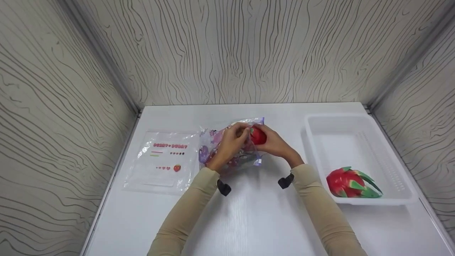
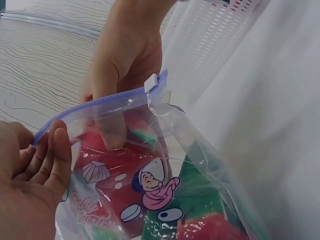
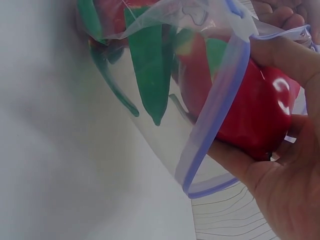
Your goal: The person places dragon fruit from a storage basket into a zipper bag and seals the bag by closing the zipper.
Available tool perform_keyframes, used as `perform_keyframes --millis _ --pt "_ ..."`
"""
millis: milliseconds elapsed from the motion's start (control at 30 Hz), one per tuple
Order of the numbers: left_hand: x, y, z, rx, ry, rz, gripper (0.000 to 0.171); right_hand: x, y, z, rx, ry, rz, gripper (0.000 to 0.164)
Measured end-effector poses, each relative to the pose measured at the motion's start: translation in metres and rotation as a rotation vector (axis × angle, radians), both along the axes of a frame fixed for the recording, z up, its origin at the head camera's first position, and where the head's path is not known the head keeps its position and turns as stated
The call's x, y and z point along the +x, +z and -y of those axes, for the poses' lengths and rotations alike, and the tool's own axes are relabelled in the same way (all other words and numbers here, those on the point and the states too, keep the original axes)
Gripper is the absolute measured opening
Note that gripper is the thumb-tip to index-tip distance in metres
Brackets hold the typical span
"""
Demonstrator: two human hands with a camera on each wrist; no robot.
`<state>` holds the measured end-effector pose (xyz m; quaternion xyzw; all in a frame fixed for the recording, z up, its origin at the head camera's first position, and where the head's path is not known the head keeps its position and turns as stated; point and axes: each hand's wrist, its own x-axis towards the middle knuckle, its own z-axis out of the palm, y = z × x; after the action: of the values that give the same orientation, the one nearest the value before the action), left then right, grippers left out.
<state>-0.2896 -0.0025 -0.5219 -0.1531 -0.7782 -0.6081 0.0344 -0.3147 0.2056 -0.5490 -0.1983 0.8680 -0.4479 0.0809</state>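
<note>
Clear bag (image 1: 161, 160), pink lettering apparently "BERRY BUNNY"; left hand (image 1: 233, 142) pinching the edge of a zip bag (image 1: 245, 159), script unreadable; right hand (image 1: 276, 144) gripping a red fruit (image 1: 258, 136) at its mouth; basket (image 1: 355, 116) holding a dragon fruit (image 1: 346, 183).

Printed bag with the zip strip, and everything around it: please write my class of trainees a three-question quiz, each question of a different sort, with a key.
1. Multiple choice: which grip is curled round the red fruit at the mouth of the printed bag? A) left B) right C) neither

2. Fill the gap: in the head view, the leafy red fruit at the right lies in a white, perforated ____.

3. True or false: in the head view, the flat bag lies to the left of the printed bag.

Key:
1. B, the right grip
2. basket
3. True
</note>
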Motion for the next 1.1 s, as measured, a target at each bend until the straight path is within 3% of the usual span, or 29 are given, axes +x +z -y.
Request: perform_keyframes --millis 600,867,1100 --pt "0.001 0.001 -0.003 0.002 -0.011 -0.007 0.022 -0.005 -0.006 0.007 -0.074 0.023 -0.049 0.079" --pt "0.0 0.0 -0.003 0.01 -0.022 -0.023 0.021 -0.004 -0.007 0.012 -0.121 -0.016 0.006 0.085" --pt "0.002 0.001 -0.003 0.016 -0.037 -0.013 0.023 -0.004 -0.012 0.014 -0.156 -0.045 -0.018 0.076"
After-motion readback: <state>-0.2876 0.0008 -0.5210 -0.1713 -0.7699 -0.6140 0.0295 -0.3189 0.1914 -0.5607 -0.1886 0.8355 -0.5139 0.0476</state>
